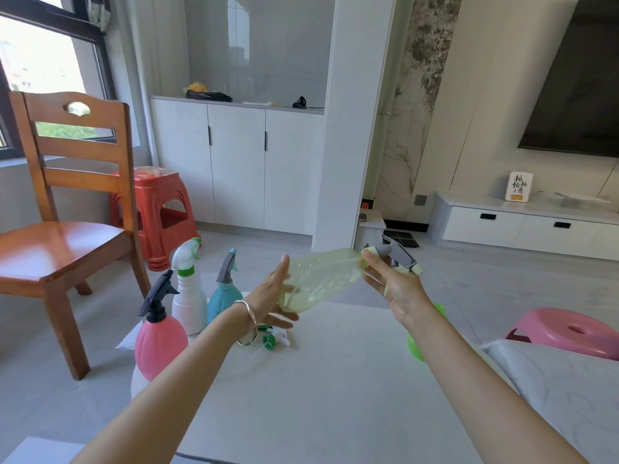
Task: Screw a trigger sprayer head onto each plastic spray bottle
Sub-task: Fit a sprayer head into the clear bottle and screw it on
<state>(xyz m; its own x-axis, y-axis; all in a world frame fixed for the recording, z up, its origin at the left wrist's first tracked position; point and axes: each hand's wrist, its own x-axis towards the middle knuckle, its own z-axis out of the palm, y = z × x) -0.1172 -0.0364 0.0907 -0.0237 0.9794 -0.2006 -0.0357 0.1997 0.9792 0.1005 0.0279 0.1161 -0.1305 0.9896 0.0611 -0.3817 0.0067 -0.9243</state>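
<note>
A translucent pale yellow bottle (321,279) lies sideways in the air above the white table (318,390). My left hand (273,296) cups its base with the fingers spread. My right hand (388,283) grips its neck, where a grey trigger sprayer head (398,254) sits. Three bottles with heads on stand at the table's far left: a pink one (160,339) with a black head, a white one (189,303) with a white-green head, and a teal one (223,299) with a grey head. A loose white-green sprayer head (273,339) lies on the table under my left wrist.
A bright green bottle (417,343) is partly hidden behind my right forearm. A wooden chair (63,236) and stacked red stools (157,209) stand to the left, a pink stool (569,333) to the right. White cabinets line the back wall.
</note>
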